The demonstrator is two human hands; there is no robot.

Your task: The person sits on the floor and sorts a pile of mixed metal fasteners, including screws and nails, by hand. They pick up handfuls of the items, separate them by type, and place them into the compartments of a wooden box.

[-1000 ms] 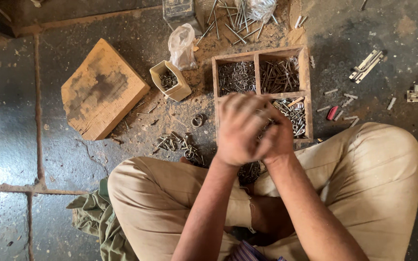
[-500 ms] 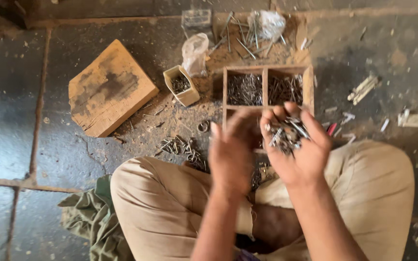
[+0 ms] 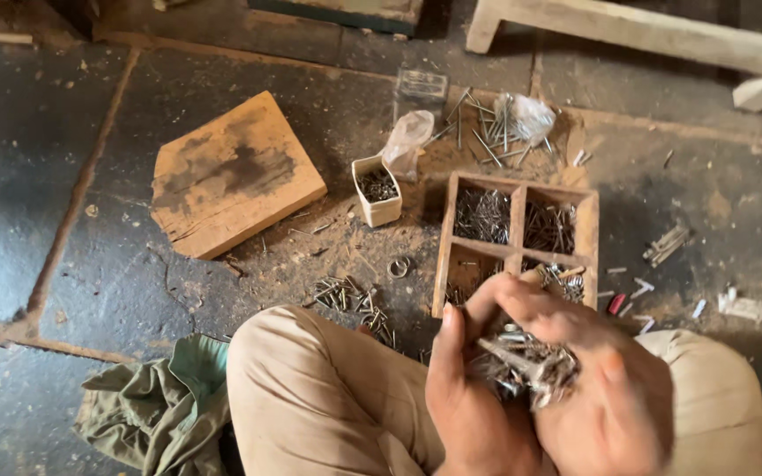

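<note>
I sit cross-legged on a dark stone floor. My left hand (image 3: 465, 397) and my right hand (image 3: 615, 397) are pressed together over my lap, cupping a bundle of small metal nails (image 3: 522, 361) between them. Just beyond my hands lies a wooden box with four compartments (image 3: 517, 220), each holding nails. The box's near edge is partly hidden by my fingers.
A small white carton of nails (image 3: 377, 189), a clear plastic bag (image 3: 407, 141) and a worn wooden block (image 3: 231, 172) lie to the left of the box. Loose nails (image 3: 350, 295) and long nails (image 3: 487, 123) are scattered about. A green cloth (image 3: 160, 397) lies by my left knee; a wooden frame (image 3: 663, 35) stands beyond.
My hands came down toward my lap and closed together around the nails, which half a second ago lay in my opened right palm. The view has tilted toward the far floor.
</note>
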